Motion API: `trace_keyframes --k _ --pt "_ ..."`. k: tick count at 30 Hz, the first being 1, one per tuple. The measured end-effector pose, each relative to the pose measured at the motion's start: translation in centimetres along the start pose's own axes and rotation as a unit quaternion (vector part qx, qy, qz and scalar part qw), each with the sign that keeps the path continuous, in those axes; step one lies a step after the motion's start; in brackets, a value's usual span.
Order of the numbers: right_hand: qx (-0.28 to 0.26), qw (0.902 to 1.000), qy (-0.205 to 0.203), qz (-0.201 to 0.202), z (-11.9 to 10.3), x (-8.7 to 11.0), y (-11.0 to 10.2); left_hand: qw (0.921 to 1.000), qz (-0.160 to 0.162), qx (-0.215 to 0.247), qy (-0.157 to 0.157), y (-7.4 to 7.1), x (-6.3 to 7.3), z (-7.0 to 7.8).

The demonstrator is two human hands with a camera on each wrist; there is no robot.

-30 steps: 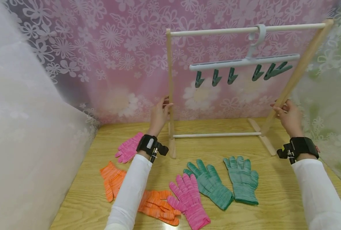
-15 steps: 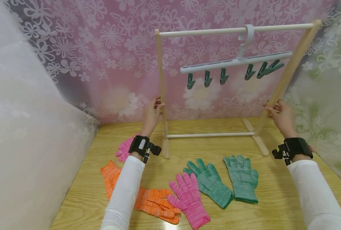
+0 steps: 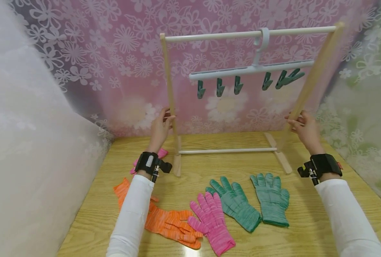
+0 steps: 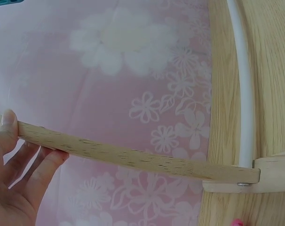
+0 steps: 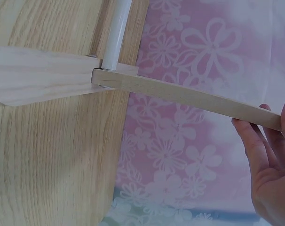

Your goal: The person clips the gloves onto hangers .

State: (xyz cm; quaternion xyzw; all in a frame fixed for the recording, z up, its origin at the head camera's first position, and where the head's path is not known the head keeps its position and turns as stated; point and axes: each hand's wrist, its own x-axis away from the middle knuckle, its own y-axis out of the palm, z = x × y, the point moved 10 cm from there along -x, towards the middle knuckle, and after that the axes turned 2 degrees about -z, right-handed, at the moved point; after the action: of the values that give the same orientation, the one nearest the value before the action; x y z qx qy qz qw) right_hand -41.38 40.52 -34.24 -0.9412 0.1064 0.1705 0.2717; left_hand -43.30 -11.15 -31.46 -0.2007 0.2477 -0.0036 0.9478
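Note:
A wooden drying rack point(image 3: 169, 78) with white crossbars stands upright at the back of the table. My left hand point(image 3: 160, 127) grips its left post; in the left wrist view the thumb lies on one side of the post point(image 4: 119, 153) and the fingers on the other. On the right post, my right hand point(image 3: 306, 129) holds on at about the same height, and the right wrist view shows fingers and thumb around that post point(image 5: 194, 98). From the top bar hangs a pale grey clip hanger point(image 3: 229, 72) carrying several dark green clips point(image 3: 220, 87).
Several knitted gloves lie in front of the rack: orange ones point(image 3: 168, 223) at left, a pink one point(image 3: 212, 225) in the middle, green ones point(image 3: 270, 200) to the right. Another pink glove point(image 3: 162, 153) is partly behind my left wrist. Flowered curtains point(image 3: 129, 71) enclose the table.
The rack has shifted steadily leftward across the table with both hands on its posts, the hanger moving along with it. The gloves have stayed in place.

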Motion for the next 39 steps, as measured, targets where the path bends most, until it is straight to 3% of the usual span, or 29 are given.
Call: trace_keyframes --k 9,16,22,34,39 --pt "0.016 0.9997 0.000 -0.016 -0.8 0.4 1.7 0.9997 0.016 -0.017 -0.008 -1.8 0.4 -0.7" --pt "0.011 0.9996 0.001 -0.027 -1.4 0.5 2.9 0.9997 0.016 0.019 0.000 -3.0 1.0 -0.9" --pt "0.015 0.9995 -0.009 -0.026 -2.2 0.9 3.4 0.9997 0.022 -0.006 -0.004 -4.0 1.6 -0.9" --pt "0.048 0.9986 -0.009 -0.021 -3.0 1.3 3.9 0.9997 0.001 0.015 -0.019 -4.6 2.6 -1.0" --pt "0.059 0.9980 -0.014 -0.015 -3.1 1.7 3.8 0.9999 0.001 -0.002 -0.013 -4.9 3.1 -0.6"
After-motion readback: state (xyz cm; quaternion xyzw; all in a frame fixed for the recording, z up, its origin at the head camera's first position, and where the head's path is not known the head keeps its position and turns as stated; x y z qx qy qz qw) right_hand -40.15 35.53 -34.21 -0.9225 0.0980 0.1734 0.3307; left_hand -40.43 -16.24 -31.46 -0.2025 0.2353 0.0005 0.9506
